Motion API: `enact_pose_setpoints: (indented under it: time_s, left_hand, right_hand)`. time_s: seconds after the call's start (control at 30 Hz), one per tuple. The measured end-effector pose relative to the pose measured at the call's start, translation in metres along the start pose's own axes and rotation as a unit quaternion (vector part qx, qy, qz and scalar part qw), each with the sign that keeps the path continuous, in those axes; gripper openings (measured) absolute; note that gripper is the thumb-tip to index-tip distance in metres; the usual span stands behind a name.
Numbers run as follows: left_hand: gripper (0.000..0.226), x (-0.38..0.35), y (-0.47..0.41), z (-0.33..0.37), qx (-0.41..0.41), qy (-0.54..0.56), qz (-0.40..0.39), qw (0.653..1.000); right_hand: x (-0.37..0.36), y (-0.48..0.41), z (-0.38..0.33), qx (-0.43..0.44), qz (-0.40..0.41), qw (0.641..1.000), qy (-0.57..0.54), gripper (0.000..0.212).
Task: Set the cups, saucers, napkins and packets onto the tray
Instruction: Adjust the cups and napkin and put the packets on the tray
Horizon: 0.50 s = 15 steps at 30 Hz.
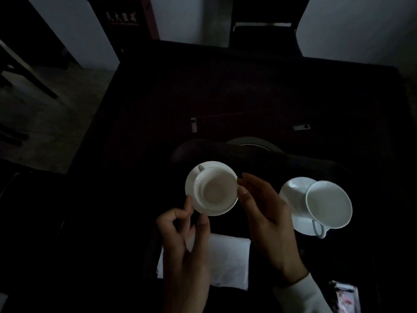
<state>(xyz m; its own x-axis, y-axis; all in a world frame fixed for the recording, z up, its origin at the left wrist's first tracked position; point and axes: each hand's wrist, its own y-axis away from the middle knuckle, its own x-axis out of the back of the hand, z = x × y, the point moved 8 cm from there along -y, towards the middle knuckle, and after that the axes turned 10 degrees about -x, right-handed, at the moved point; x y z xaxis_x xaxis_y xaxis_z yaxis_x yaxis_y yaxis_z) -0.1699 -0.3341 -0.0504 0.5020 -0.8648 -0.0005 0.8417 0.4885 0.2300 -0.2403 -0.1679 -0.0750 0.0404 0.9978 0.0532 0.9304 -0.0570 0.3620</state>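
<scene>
A white cup [214, 190] stands upright on a white saucer [228, 208] over the dark tray [203, 146]. My left hand [185, 242] pinches the saucer's near-left edge between index finger and thumb. My right hand [268, 220] holds the saucer's right edge with its fingertips, beside the cup's rim. A second white cup [328, 204] leans tilted on its saucer [293, 195] to the right, handle toward me. Beneath my hands lies a folded white napkin [228, 260]. The scene is very dark, so the tray's outline is faint.
A colourful packet [345, 298] lies at the lower right. A grey curved rim [252, 141] shows behind the tray. Two small pale tags [193, 124] [302, 126] lie farther back on the dark tabletop. Chairs and walls stand beyond the table's far edge.
</scene>
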Motion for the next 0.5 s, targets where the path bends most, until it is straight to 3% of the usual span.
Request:
enact_pose_setpoints:
  time_s: [0.2,0.5]
  left_hand:
    - [0.020,-0.001,0.007,-0.011,-0.002,0.010,-0.002,1.000]
    - [0.032,-0.001,-0.016,-0.008,-0.020,-0.004,-0.046,0.999]
  right_hand:
    - [-0.003,0.011,-0.001,-0.006,0.000,1.000,-0.008,0.028]
    - [-0.008,0.032,0.005,-0.005,0.026,1.000,-0.011,0.034]
